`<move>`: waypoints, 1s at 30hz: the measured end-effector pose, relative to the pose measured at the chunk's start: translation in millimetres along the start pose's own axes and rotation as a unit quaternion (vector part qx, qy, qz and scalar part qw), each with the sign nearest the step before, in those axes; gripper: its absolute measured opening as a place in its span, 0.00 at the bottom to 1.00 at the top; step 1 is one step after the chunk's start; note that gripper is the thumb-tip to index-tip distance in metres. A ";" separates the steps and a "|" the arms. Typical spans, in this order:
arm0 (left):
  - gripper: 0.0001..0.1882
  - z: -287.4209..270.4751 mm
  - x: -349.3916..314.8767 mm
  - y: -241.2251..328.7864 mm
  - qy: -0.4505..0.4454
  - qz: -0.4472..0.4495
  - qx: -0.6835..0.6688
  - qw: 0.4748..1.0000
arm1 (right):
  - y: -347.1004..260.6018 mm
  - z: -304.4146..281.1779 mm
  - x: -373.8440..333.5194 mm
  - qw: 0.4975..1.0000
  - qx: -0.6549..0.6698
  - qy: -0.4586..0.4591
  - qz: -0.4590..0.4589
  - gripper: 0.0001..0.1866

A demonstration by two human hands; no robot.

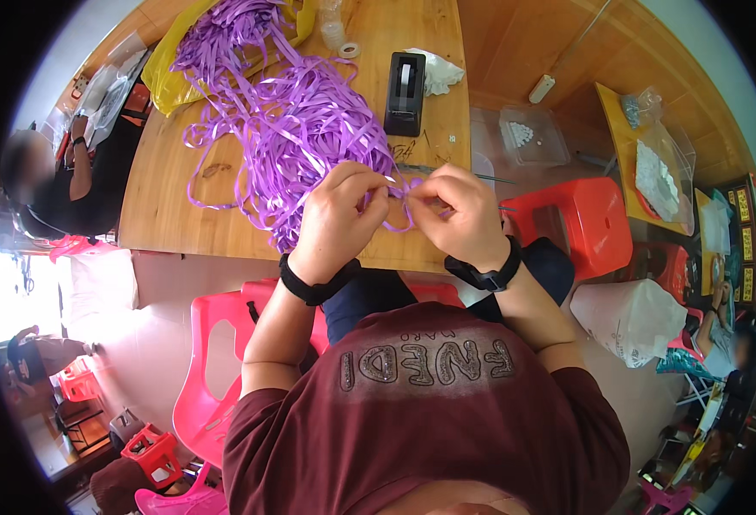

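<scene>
Both hands meet over the near right part of the wooden table (159, 197), with fingertips a short gap apart. My left hand (341, 215) is closed in a pinch on a strand of purple ribbon (405, 194). My right hand (458, 215) pinches the same strand from the other side, and a small loop hangs below the fingers. What exactly lies between the fingertips is too small to make out. Just beyond and left of my hands spreads a large tangled heap of shiny purple ribbon (309, 129). A black band circles each wrist.
A black tape dispenser (405, 107) stands beyond my hands, beside crumpled white tissue (441, 72). A yellow plastic bag (165, 81) with more ribbon lies at the far left. A thin dark rod (494, 179) sticks out by my right hand. Red stools (597, 225) stand right.
</scene>
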State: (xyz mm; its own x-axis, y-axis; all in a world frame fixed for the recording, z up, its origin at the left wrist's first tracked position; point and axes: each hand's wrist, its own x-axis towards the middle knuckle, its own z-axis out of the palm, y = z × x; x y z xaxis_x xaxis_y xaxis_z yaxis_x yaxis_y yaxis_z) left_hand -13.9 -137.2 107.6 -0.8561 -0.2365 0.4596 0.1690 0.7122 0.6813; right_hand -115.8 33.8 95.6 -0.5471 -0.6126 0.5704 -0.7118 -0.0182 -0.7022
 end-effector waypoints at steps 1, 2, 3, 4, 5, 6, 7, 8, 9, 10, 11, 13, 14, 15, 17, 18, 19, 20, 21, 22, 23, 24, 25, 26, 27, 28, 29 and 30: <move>0.05 1.0 -0.6 -1.0 0.018 0.003 0.001 1.000 | -1.2 -4.3 -1.0 1.000 0.000 0.000 0.000 0.07; 0.05 1.3 -0.9 -0.7 0.035 0.007 0.002 0.999 | -3.6 -10.1 -1.0 0.999 0.006 -0.043 -0.011 0.07; 0.05 0.1 -1.6 1.1 0.035 0.007 0.002 0.999 | -5.1 -13.1 -1.2 0.996 0.012 -0.087 -0.022 0.06; 0.05 -1.9 -0.9 5.4 0.025 0.006 0.005 1.000 | -5.8 -12.5 -1.5 0.996 0.010 -0.085 -0.022 0.06; 0.06 -2.7 -0.4 7.9 0.014 0.006 0.007 1.000 | -6.9 -10.1 -1.2 0.998 0.033 -0.050 0.025 0.06; 0.06 -1.8 -0.2 7.8 0.014 0.008 0.006 1.000 | -7.9 -8.6 -0.9 0.996 0.056 -0.015 0.072 0.06; 0.06 -1.8 -0.6 7.1 0.013 0.024 0.004 1.000 | -8.9 -7.4 0.0 0.996 0.056 -0.015 0.071 0.06; 0.05 -2.0 -0.7 7.0 0.012 0.040 0.002 0.999 | -9.9 -6.6 1.0 0.995 0.060 -0.007 0.078 0.06; 0.05 -2.2 -0.9 7.9 0.012 0.041 0.002 0.999 | -10.9 -6.1 1.8 0.994 0.063 0.001 0.085 0.06; 0.05 -1.8 -1.3 8.8 0.010 0.044 0.001 0.999 | -12.9 -6.3 2.5 0.994 0.062 0.001 0.084 0.06; 0.06 -1.6 -1.7 9.4 0.008 0.047 0.000 0.999 | -15.7 -6.8 3.2 0.995 0.058 -0.014 0.084 0.06; 0.06 0.1 -3.0 8.5 0.011 0.052 -0.001 0.999 | -16.6 -6.6 3.1 0.995 0.054 -0.028 0.083 0.07; 0.06 1.3 -3.6 8.0 0.014 0.057 -0.001 0.998 | -15.0 -6.0 2.1 0.995 0.048 -0.033 0.078 0.07; 0.06 2.4 -3.9 8.0 0.014 0.057 0.000 0.998 | -14.1 -5.8 1.4 0.996 0.042 -0.037 0.074 0.08; 0.06 3.6 -5.1 7.3 0.020 0.046 -0.001 0.999 | -16.3 -6.5 2.4 0.996 0.030 -0.044 0.066 0.08; 0.06 4.0 -5.2 6.7 0.020 0.046 -0.001 0.999 | -16.9 -6.6 2.7 0.997 0.019 -0.051 0.057 0.08; 0.06 4.7 -5.1 6.3 0.022 0.042 -0.004 0.999 | -16.1 -5.4 2.2 0.997 0.019 -0.051 0.058 0.08; 0.06 5.4 -5.2 6.0 0.024 0.038 -0.006 0.999 | -14.2 -2.8 1.4 0.998 0.010 -0.040 0.052 0.07; 0.06 6.0 -5.5 5.6 0.024 0.038 -0.007 0.999 | -12.2 -0.8 0.3 0.998 0.001 -0.028 0.047 0.07; 0.06 6.1 -5.8 4.9 0.018 0.024 -0.014 0.999 | -10.4 0.6 -0.6 0.998 0.002 -0.028 0.047 0.07; 0.05 6.5 -6.0 4.1 0.012 0.009 -0.021 1.000 | -8.5 2.0 -1.5 0.998 0.011 -0.015 0.060 0.06; 0.05 7.4 -6.7 3.5 0.012 0.010 -0.021 1.000 | -6.8 3.0 -2.3 0.997 0.020 -0.003 0.074 0.06; 0.05 9.2 -8.1 3.0 0.014 -0.013 -0.039 0.999 | -5.3 3.2 -3.3 0.997 0.020 -0.002 0.074 0.06; 0.04 10.6 -9.1 2.8 0.016 -0.036 -0.058 0.998 | -3.6 2.6 -4.5 0.993 0.062 -0.004 0.103 0.06; 0.04 12.0 -9.5 3.2 0.016 -0.036 -0.058 0.998 | -1.9 2.1 -5.9 0.986 0.103 -0.006 0.131 0.06; 0.04 13.4 -9.6 4.0 0.008 -0.053 -0.075 0.996 | -0.1 1.9 -7.7 0.986 0.103 -0.006 0.131 0.06; 0.03 14.4 -9.7 4.1 -0.001 -0.070 -0.093 0.993 | 2.0 1.8 -9.8 0.962 0.192 -0.005 0.195 0.06; 0.03 15.4 -9.9 3.1 -0.001 -0.071 -0.093 0.993 | 4.3 1.3 -11.8 0.926 0.278 -0.005 0.256 0.07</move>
State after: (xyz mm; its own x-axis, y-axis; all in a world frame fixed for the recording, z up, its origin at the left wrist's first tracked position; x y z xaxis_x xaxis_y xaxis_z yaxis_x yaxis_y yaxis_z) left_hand -12.4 -122.5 96.4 -0.8788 -0.3235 0.3507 0.1341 0.5379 0.8323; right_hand -111.8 40.0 85.3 -0.7440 -0.6607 0.0996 -0.0217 -0.1251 -0.9919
